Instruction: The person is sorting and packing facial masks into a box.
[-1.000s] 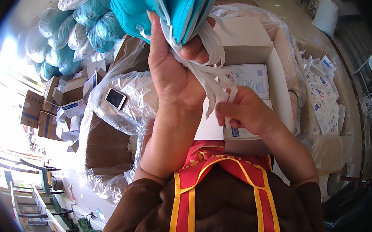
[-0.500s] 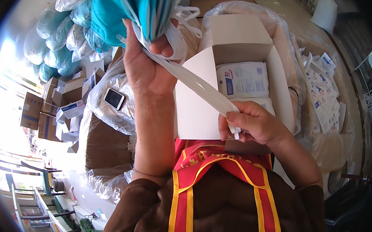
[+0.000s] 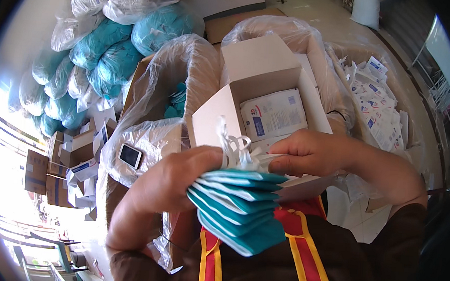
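Observation:
A fanned stack of teal face masks [image 3: 238,209] with white edges hangs in front of my chest. My left hand [image 3: 183,177] is closed on the stack's upper left side, and its fingertips are partly hidden. White elastic straps [image 3: 235,146] bunch up above the masks. Pinched between thumb and fingers of my right hand [image 3: 313,153] is the right end of these straps. Just beyond both hands stands an open white cardboard box [image 3: 210,113], its flaps spread. Flat white printed packets [image 3: 273,115] lie inside it.
Behind the white box are large cartons lined with clear plastic [image 3: 202,60]; the left one holds more teal masks [image 3: 176,103]. A phone [image 3: 130,156] rests on plastic at left. Small packets [image 3: 376,106] fill a carton at right. Stuffed bags [image 3: 113,62] pile up far left, above empty boxes [image 3: 80,156].
The mask stack has come down from the upper left to my chest, straps now upward. Both hands have drawn close together. My view has shifted, showing the left carton's masks.

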`<state>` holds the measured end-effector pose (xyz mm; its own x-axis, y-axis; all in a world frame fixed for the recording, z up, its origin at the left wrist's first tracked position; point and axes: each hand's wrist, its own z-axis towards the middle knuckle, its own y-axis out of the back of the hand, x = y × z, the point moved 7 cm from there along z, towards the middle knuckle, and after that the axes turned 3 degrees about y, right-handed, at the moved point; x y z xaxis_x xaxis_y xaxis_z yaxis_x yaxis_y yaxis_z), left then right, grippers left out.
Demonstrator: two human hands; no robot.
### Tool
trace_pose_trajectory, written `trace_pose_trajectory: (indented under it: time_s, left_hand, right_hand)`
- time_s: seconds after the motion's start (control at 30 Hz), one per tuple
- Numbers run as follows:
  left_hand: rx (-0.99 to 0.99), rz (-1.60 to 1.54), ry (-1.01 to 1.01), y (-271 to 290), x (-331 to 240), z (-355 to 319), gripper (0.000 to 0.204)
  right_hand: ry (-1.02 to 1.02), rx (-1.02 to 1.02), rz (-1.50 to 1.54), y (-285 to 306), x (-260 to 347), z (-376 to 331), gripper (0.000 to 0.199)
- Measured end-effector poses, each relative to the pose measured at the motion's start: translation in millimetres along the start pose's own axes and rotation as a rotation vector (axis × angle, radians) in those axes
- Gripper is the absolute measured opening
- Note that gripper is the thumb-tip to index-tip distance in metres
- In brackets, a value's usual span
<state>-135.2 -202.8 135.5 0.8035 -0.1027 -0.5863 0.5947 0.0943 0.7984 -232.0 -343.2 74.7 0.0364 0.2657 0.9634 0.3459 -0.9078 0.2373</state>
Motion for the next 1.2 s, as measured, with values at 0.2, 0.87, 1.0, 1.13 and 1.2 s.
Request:
trace_pose_trajectory:
  time_s: [0.2,0.87,1.0,1.13,1.2]
  left_hand:
    - [0.028,0.402,0.111,-23,39,-9,0.050]
    - [-0.354,0.578,0.148,-15,106,-69,0.035]
    - [-0.394,0.668,0.328,2,144,-91,0.030]
    - [-0.405,0.704,0.301,1,159,-89,0.030]
    - [-0.415,0.762,0.275,4,161,-87,0.028]
  right_hand:
    - [-0.121,0.025,0.079,-15,-25,7,0.035]
    - [-0.252,0.010,0.064,-8,-22,-87,0.025]
    - [-0.263,-0.016,0.109,-3,-22,-98,0.025]
    - [-0.414,-0.039,0.301,-11,-44,-107,0.029]
    - [-0.404,-0.064,0.425,-16,-46,-107,0.032]
